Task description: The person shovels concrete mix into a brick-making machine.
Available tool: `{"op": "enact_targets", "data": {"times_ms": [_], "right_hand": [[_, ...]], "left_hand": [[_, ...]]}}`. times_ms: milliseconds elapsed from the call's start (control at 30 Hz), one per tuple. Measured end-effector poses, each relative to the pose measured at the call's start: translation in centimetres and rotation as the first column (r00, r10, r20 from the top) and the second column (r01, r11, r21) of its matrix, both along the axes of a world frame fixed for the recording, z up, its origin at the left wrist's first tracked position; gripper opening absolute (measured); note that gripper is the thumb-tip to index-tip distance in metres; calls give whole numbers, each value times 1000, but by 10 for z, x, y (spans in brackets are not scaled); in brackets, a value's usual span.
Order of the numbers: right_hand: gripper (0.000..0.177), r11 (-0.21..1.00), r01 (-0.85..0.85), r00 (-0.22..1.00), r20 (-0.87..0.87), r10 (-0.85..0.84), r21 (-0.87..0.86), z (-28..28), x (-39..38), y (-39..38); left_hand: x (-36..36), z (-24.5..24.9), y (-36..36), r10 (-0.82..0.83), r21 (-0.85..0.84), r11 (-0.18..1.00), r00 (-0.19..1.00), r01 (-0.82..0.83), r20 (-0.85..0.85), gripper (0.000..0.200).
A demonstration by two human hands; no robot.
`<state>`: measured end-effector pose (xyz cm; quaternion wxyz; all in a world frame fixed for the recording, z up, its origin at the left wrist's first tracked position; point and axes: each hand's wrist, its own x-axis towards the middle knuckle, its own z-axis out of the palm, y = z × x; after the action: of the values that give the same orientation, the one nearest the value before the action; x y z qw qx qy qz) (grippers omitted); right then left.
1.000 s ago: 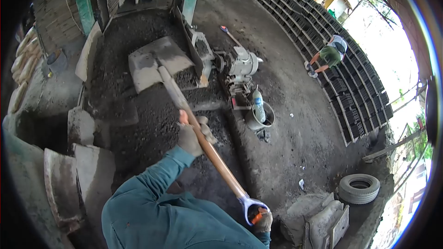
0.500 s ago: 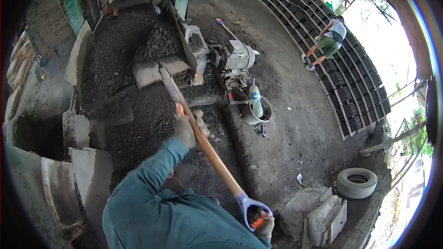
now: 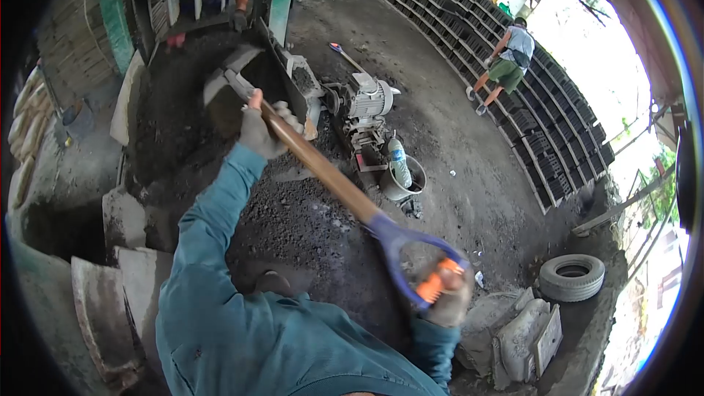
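Note:
A shovel [image 3: 330, 180] with a wooden shaft slants across the head view, from the lower right to the upper left. My left hand [image 3: 265, 128], in a grey glove, wraps round the shaft close to the blade. At the other end, my gloved right hand [image 3: 444, 297] is closed on the blue-and-orange D-handle and looks smeared by motion. The tilted blade [image 3: 226, 84], blurred, is over the dark, crumbly material [image 3: 169, 121] in the trough. More loose dark material [image 3: 293, 213] lies on the ground below my left arm.
An electric motor [image 3: 370, 99] and a bucket [image 3: 405, 178] holding a bottle [image 3: 399, 161] stand right of the trough. Another person [image 3: 510, 62] is beside long racks of dark blocks [image 3: 469, 37]. A co-worker's gloved hand [image 3: 239, 20] shows behind the trough. A tyre [image 3: 572, 277] lies at right.
The shovel's blade has tipped up and emptied the dark lumps into the trough. Both my hands have risen, the left moving forward and leftward, the right moving rightward. The person at the racks has straightened somewhat.

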<state>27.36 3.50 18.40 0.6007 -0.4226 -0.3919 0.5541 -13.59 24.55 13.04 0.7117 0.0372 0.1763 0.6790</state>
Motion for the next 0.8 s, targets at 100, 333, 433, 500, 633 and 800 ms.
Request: {"op": "enact_targets", "data": {"times_ms": [100, 333, 433, 500, 633, 800], "right_hand": [[48, 961, 139, 866, 441, -235, 239, 26, 99, -15], [27, 250, 183, 464, 140, -875, 951, 143, 185, 12], [22, 8, -54, 164, 17, -986, 998, 230, 210, 24], [22, -176, -297, -276, -261, -925, 939, 282, 182, 33], [31, -163, -242, 558, 0, -830, 957, 352, 70, 58], [32, -336, -529, 383, -134, -914, 779, 344, -117, 72]], "left_hand": [[58, 7, -44, -40, 73, 997, 999, 38, 23, 77], [164, -4, -121, -64, 359, 928, 991, 101, -114, 85], [172, 3, -142, -40, 510, 854, 991, 102, -130, 90], [163, -1, -143, -8, 589, 802, 987, 103, -161, 98], [126, 3, -152, 13, 692, 722, 1000, -11, 2, 104], [-9, -9, -93, 46, 688, 697, 971, -201, 236, 90]]}}
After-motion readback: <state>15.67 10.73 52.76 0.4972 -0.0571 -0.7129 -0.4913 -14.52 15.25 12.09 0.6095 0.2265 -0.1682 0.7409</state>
